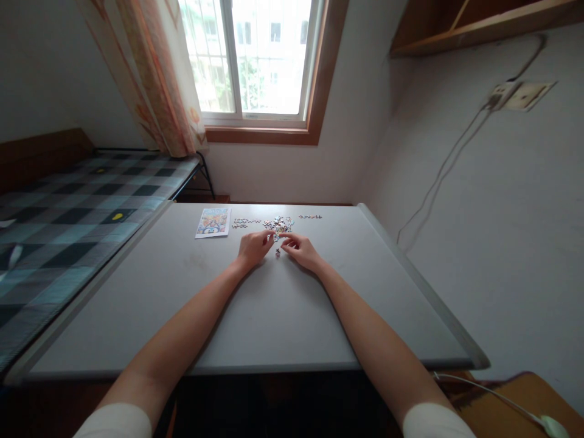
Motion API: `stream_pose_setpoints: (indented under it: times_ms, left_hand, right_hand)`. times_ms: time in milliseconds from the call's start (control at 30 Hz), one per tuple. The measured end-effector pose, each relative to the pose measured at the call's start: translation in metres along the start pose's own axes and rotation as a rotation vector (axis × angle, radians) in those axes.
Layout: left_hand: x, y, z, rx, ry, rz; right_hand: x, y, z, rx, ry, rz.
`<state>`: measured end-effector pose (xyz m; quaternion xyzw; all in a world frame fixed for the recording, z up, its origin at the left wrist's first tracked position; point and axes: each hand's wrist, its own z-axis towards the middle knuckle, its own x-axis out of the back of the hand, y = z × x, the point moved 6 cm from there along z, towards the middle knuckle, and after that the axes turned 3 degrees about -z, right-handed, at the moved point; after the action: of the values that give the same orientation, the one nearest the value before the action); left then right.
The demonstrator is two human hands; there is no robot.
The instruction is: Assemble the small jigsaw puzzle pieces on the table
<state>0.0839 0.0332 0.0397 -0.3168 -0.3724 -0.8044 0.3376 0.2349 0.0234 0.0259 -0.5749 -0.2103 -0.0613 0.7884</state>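
Observation:
Both my arms reach out over a grey table (pixel 255 316). My left hand (pixel 253 247) rests on the tabletop with its fingers curled, touching the near edge of a small heap of jigsaw pieces (pixel 279 225). My right hand (pixel 298 249) lies opposite it, fingers pinched together over a loose piece (pixel 277 251) between the two hands; whether it grips one is too small to tell. Short rows of joined pieces (pixel 244 222) and another short row (pixel 310 216) lie to either side of the heap. A picture card (pixel 213 222) lies to the left.
A bed with a checked cover (pixel 59 225) runs along the table's left side. A window with a curtain (pixel 155 79) is behind the table. The wall on the right carries a socket and cable (pixel 511 97). A wooden stool corner with a white cable (pixel 524 401) is at lower right.

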Motion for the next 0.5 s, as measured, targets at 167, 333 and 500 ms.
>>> stream_pose_setpoints:
  times_ms: [167, 333, 500]
  left_hand:
    - [0.0, -0.004, 0.001, 0.063, 0.0, 0.005]
    - [0.001, -0.007, 0.002, 0.12, 0.006, -0.002]
    - [-0.001, -0.004, 0.002, 0.102, -0.026, 0.014]
  right_hand:
    - [0.001, -0.004, -0.003, 0.071, 0.05, -0.225]
    - [-0.007, -0.008, -0.007, 0.157, -0.02, -0.474]
    - [-0.006, -0.005, -0.005, 0.099, -0.023, -0.44]
